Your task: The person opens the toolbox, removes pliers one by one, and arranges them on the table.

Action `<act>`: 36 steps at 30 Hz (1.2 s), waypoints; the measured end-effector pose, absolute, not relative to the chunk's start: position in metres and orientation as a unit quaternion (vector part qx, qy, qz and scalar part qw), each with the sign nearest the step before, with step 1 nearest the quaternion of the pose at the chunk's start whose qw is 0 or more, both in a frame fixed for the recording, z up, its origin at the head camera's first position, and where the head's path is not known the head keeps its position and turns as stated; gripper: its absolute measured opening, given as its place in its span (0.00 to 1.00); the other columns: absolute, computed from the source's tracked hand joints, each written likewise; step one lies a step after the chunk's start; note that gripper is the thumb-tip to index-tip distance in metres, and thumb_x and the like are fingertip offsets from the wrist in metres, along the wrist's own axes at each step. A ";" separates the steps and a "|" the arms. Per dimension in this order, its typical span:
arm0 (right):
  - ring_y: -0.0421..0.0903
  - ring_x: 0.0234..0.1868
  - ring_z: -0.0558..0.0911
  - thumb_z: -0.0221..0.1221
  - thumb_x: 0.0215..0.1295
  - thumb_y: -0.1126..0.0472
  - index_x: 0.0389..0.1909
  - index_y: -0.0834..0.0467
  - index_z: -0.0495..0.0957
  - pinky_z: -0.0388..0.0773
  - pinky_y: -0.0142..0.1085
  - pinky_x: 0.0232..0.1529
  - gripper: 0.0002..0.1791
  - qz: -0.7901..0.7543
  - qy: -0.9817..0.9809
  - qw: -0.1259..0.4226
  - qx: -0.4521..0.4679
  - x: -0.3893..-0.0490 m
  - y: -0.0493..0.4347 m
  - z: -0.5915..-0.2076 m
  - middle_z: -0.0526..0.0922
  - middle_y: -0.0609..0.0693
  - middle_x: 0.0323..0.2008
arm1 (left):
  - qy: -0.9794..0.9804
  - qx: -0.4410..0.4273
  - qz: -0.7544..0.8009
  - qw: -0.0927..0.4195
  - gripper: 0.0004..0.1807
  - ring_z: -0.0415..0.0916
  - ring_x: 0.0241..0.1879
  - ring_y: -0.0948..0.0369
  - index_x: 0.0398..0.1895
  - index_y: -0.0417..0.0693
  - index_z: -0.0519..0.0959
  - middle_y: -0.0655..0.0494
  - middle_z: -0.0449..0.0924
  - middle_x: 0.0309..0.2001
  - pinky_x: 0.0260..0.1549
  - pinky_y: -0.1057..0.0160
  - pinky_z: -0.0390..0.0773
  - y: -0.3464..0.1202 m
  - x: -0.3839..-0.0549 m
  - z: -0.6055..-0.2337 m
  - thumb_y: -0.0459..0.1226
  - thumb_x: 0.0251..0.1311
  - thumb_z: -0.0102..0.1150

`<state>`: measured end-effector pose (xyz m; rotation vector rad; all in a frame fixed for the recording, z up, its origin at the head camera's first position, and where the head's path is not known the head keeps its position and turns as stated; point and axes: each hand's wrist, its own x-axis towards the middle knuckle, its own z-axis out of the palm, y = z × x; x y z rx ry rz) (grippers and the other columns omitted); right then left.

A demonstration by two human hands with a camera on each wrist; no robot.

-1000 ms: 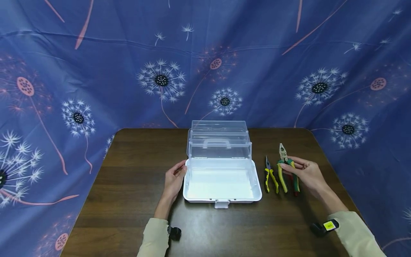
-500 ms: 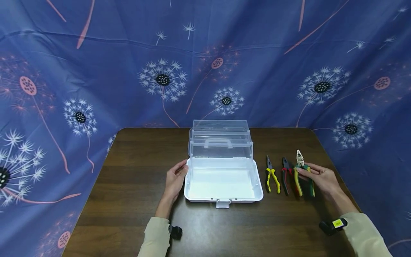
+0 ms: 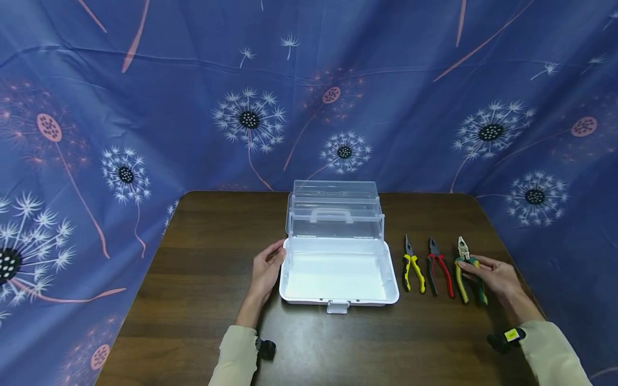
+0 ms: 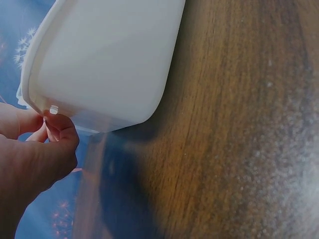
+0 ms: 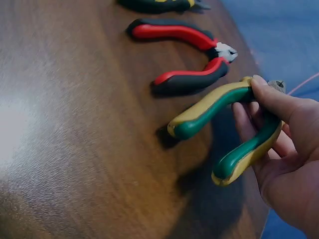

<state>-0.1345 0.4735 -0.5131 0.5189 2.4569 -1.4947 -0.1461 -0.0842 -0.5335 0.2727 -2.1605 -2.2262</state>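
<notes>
A white plastic toolbox (image 3: 339, 276) lies with its clear lid (image 3: 335, 209) raised at the back. My left hand (image 3: 264, 274) pinches the rim near its back left corner; the left wrist view shows thumb and fingertips at the toolbox's edge (image 4: 99, 59). On the right, my right hand (image 3: 500, 279) holds green-and-yellow combination pliers (image 3: 458, 273) near the pivot. In the right wrist view the handles of these combination pliers (image 5: 212, 107) are spread, with a shadow on the tabletop below. Red-and-black pliers (image 3: 444, 273) lie just left of them.
Yellow-and-black long-nose pliers (image 3: 416, 268) lie between the toolbox and the red-and-black pliers. All rest on a dark wooden table (image 3: 203, 321). A blue cloth (image 3: 193, 107) with a dandelion print hangs behind the table's far edge.
My right hand has carried the combination pliers to the right and toward me, uncovering the red-and-black pliers. The left hand stays at the toolbox rim.
</notes>
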 end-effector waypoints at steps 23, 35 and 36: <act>0.68 0.51 0.78 0.64 0.69 0.41 0.62 0.70 0.76 0.75 0.61 0.45 0.38 -0.314 0.941 -0.003 0.129 -0.120 0.465 -0.533 0.78 0.75 0.56 | -0.704 0.091 -0.704 0.009 0.19 0.76 0.58 0.51 0.65 0.37 0.78 0.39 0.79 0.60 0.51 0.70 0.75 -0.086 -0.146 -0.531 0.33 0.74 0.56; 0.21 0.31 0.76 0.63 0.73 0.57 0.51 0.64 0.81 0.73 0.17 0.32 0.15 -0.469 0.849 -0.118 0.211 -0.122 0.450 -0.528 0.79 0.24 0.28 | -0.701 0.124 -0.702 -0.018 0.17 0.77 0.44 0.58 0.60 0.37 0.82 0.43 0.83 0.54 0.41 0.64 0.80 -0.095 -0.153 -0.522 0.34 0.72 0.59; 0.23 0.30 0.79 0.63 0.72 0.58 0.49 0.63 0.81 0.75 0.18 0.32 0.13 -0.512 0.823 -0.123 0.214 -0.123 0.448 -0.526 0.80 0.26 0.28 | -0.701 0.125 -0.702 -0.016 0.16 0.77 0.42 0.58 0.59 0.37 0.82 0.43 0.83 0.53 0.39 0.64 0.80 -0.096 -0.153 -0.520 0.34 0.73 0.59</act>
